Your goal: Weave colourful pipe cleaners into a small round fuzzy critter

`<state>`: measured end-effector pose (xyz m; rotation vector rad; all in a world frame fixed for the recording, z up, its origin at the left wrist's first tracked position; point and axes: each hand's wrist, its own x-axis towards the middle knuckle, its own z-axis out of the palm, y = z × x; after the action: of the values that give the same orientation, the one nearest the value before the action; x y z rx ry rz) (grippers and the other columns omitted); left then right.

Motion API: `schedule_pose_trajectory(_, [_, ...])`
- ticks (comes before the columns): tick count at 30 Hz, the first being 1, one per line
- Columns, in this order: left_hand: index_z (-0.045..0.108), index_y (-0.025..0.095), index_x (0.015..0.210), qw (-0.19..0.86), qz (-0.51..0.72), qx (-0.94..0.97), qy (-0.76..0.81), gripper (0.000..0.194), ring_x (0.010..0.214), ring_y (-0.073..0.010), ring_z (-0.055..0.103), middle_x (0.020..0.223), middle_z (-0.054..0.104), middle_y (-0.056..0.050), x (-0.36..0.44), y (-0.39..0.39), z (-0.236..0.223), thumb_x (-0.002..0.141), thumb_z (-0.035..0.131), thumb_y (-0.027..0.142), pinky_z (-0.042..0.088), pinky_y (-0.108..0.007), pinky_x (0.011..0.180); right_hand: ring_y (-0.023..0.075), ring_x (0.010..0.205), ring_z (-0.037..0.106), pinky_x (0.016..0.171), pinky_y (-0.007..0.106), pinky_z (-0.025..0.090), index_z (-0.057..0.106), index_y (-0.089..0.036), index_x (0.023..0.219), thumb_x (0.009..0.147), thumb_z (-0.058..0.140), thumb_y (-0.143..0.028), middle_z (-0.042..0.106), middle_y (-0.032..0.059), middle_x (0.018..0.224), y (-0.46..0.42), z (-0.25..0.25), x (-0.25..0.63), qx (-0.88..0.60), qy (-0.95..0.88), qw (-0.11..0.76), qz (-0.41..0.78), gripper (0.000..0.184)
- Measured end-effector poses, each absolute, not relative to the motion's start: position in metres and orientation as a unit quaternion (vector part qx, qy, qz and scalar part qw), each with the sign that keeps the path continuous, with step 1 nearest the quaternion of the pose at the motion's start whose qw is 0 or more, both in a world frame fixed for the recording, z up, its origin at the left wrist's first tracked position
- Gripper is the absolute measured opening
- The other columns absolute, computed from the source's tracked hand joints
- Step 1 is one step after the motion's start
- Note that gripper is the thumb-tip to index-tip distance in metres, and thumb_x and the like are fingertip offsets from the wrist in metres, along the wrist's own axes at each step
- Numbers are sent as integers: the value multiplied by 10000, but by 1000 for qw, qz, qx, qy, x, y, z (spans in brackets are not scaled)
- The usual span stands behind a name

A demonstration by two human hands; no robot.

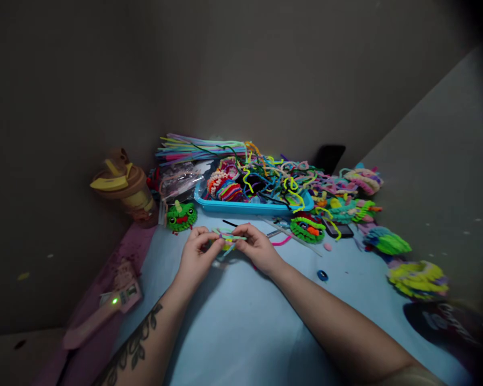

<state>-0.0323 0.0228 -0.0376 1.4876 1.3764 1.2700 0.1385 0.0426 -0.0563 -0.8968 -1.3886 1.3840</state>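
Note:
My left hand and my right hand meet over the middle of the blue table cover, fingers pinched. Between them is a small bundle of pipe cleaners in pale green, yellow, purple and light blue, gripped from both sides. A light blue end sticks out below the fingers. Just beyond my hands lie a short black pipe cleaner and a pink pipe cleaner. Left of them sits a green fuzzy figure with eyes and a red mouth; another green fuzzy figure stands to the right.
A blue tray overflows with tangled pipe cleaners, with a straight bundle behind. At left are a brown cup and a pink glue gun with a lit green light. Several fuzzy pieces line the right side, near a blue ring.

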Motion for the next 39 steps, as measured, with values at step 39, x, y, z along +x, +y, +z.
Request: schedule_pose_trajectory(39, [678,176,698,344,438,629,543,120,1031,-223,559,1038,586,-84,-32,21,-36,758,612,256,434,-372,914,186,881,572,813,361,450,666,-255,879,821,607,-161,608,36,879,36,-50,141,-347,-740,505,277,125])
